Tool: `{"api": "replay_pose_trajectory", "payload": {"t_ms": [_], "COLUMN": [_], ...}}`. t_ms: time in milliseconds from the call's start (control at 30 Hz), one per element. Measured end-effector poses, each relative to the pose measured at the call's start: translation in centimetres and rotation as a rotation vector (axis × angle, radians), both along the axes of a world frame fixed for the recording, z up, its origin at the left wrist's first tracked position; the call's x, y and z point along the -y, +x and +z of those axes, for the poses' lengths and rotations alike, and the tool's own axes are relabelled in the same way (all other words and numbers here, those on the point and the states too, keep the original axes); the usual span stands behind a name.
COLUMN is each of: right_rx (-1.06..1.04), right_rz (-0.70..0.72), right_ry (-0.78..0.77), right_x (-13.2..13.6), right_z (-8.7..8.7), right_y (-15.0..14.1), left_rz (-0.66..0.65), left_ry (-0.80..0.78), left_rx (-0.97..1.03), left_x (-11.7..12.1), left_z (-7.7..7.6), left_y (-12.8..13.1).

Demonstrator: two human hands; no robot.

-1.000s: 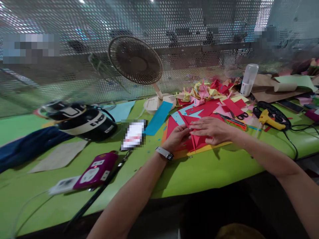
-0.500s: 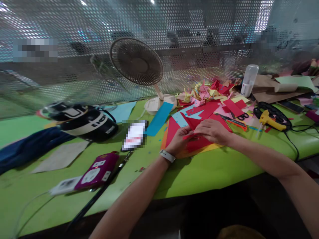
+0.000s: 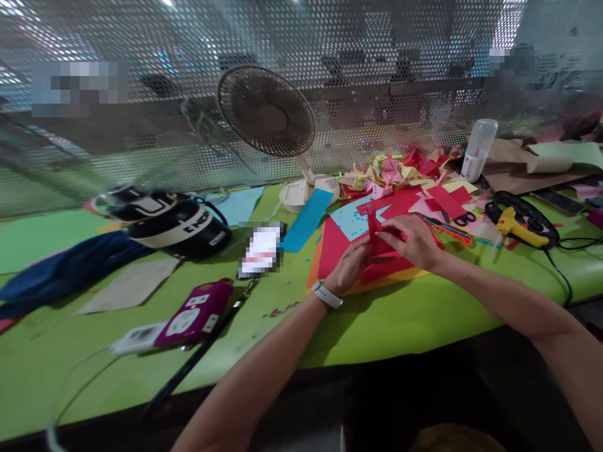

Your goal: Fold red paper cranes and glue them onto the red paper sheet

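Observation:
Between my two hands is a folded piece of red paper (image 3: 373, 229), held partly upright. My left hand (image 3: 353, 260), with a pale band on its wrist, grips its lower left side. On the right side, my right hand (image 3: 407, 238) pinches the same paper with thumb and fingers. Beneath them lie red and orange sheets (image 3: 330, 254) and a light blue sheet (image 3: 351, 220) with small blue bits on it. Just right of my right hand rest an orange utility knife (image 3: 455, 232) and black-handled scissors (image 3: 465, 218). The red paper's lower part is hidden by my fingers.
Folded paper pieces (image 3: 393, 169) are heaped behind the sheets. A fan (image 3: 268, 116) stands at the back, with a blue strip (image 3: 307, 220) by its base. Left are a phone (image 3: 260, 250), a purple power bank (image 3: 195, 314) and a black bottle (image 3: 183, 226); right, a yellow glue gun (image 3: 521, 229).
The red paper now stands more upright between my hands, and my right hand has turned to pinch its side. The whole view has shifted slightly.

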State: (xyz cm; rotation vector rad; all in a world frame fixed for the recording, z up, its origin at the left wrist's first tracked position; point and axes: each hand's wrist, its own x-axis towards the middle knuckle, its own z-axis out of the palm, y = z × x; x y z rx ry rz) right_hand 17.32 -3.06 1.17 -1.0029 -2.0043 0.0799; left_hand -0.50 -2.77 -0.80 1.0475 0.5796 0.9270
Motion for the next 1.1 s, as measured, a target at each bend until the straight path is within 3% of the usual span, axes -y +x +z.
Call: {"api": "replay_pose_trajectory", "payload": {"t_ms": [133, 333, 533, 800, 933, 1100], "right_rx": [-0.019, -0.071, -0.104, -0.119, -0.242, -0.296], "right_rz": [-0.004, 0.018, 0.063, 0.088, 0.049, 0.137], "right_ry": [-0.009, -0.044, -0.050, -0.009, -0.106, -0.303], "right_x": [0.1, 0.2, 0.0, 0.0, -0.4, -1.0], "right_z": [-0.1, 0.0, 0.5, 1.1, 1.0, 0.3], "right_y": [-0.1, -0.1, 0.2, 0.5, 0.6, 0.2], "left_rz": [0.002, 0.063, 0.117, 0.062, 0.056, -0.005], "left_ry": [0.023, 0.078, -0.002, -0.061, -0.084, -0.076], "left_rx": [0.053, -0.082, -0.031, 0.011, -0.004, -0.040], "left_x": [0.1, 0.5, 0.4, 0.6, 0.8, 0.8], "left_z": [0.1, -0.1, -0.4, -0.1, -0.3, -0.7], "left_y": [0.0, 0.5, 0.5, 0.4, 0.5, 0.7]}}
